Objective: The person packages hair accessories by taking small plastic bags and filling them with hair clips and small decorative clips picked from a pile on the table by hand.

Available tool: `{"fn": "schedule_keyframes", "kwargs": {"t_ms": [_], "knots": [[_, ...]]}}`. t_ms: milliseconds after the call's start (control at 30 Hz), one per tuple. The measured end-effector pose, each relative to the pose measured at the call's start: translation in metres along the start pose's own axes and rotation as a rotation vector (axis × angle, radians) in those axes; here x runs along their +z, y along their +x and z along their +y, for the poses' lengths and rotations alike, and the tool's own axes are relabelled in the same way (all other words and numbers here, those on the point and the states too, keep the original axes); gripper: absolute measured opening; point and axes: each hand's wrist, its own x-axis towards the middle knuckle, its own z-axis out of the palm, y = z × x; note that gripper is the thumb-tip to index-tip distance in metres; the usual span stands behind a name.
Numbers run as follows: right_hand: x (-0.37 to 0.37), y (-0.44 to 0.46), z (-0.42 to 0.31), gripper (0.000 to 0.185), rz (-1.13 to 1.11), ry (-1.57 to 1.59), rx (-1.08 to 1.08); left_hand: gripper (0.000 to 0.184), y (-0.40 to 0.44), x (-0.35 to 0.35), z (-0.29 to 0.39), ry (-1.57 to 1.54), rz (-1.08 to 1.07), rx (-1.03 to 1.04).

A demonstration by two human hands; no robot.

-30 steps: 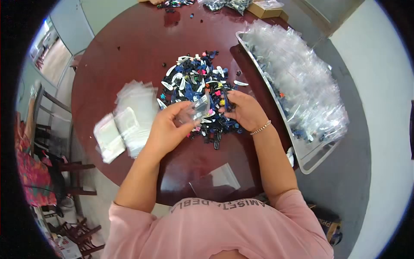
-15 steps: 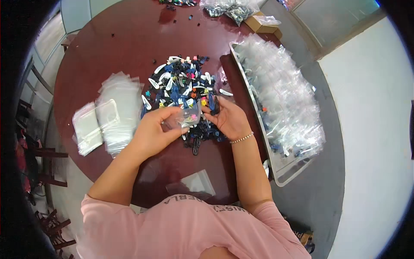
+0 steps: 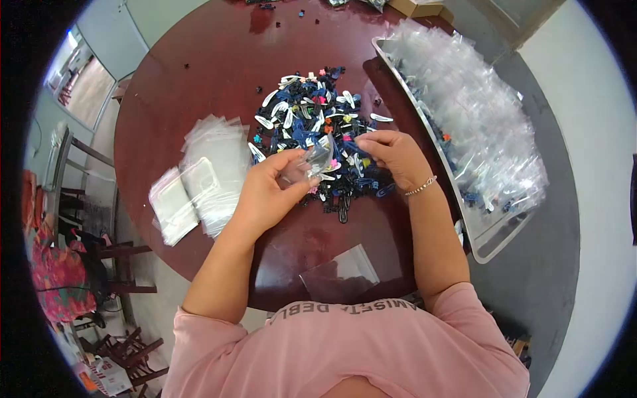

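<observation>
Clear bag (image 3: 320,158) is up in the air over the near side of the clip pile, pinched btwn thumb and fingers of the L hand (image 3: 271,189). Can't tell what's inside it bc it's see-through and the clips show behind. R hand (image 3: 398,159) is just to the right of it, fingertips bunched close over the pile's right side, but idk if they're clamped on a clip or not, too small to tell. Pile of hair clips (image 3: 288,118) is mostly black, navy + white, w/ a few pink, orange and yellow bits mixed in. Left of that there's a fanned stack of flat clear bags (image 3: 222,172) w/ a smaller stack (image 3: 174,205) right beside it. One loose bag (image 3: 342,275) lies flat near the person's pink shirt (image 3: 345,345). Over on the right, a long metal tray (image 3: 494,229) is heaped w/ see-through bags (image 3: 471,119), dark clips showing under/in them. All on a round reddish-brown table (image 3: 172,113); cardboard box (image 3: 417,8) at the far edge, partly cut off.
</observation>
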Motion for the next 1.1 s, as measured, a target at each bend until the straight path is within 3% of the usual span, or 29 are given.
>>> {"fn": "schedule_keyframes", "kwargs": {"t_ms": [67, 200, 400, 467, 767, 967, 1033, 1100], "knots": [[0.002, -0.006, -0.006, 0.023, 0.026, -0.098, -0.043, 0.045, 0.0, 0.0, -0.003, 0.013, -0.014, 0.011], [-0.011, 0.009, 0.009, 0.029, 0.288, -0.288, -0.182, 0.045, 0.0, 0.0, -0.003, -0.037, -0.003, 0.01], [-0.012, 0.005, -0.001, 0.03, 0.039, 0.589, 0.073, 0.044, -0.002, 0.003, -0.002, 0.003, -0.02, 0.047], [-0.015, 0.008, 0.004, 0.027, 0.008, 0.646, 0.055, 0.044, -0.002, 0.003, -0.001, -0.026, -0.018, 0.047], [-0.012, 0.007, 0.007, 0.018, 0.02, 0.476, -0.014, 0.044, -0.003, 0.004, 0.0, -0.016, -0.027, 0.011], [-0.01, 0.012, 0.018, 0.014, 0.132, -0.043, -0.092, 0.043, -0.002, 0.003, -0.002, -0.027, -0.023, -0.034], [-0.001, 0.012, 0.023, 0.017, 0.221, -0.423, -0.445, 0.043, -0.003, 0.005, -0.002, -0.063, -0.016, 0.033], [0.01, 0.014, 0.026, 0.021, 0.277, -0.39, -0.386, 0.043, -0.004, 0.001, 0.004, 0.004, -0.031, 0.009]]}}
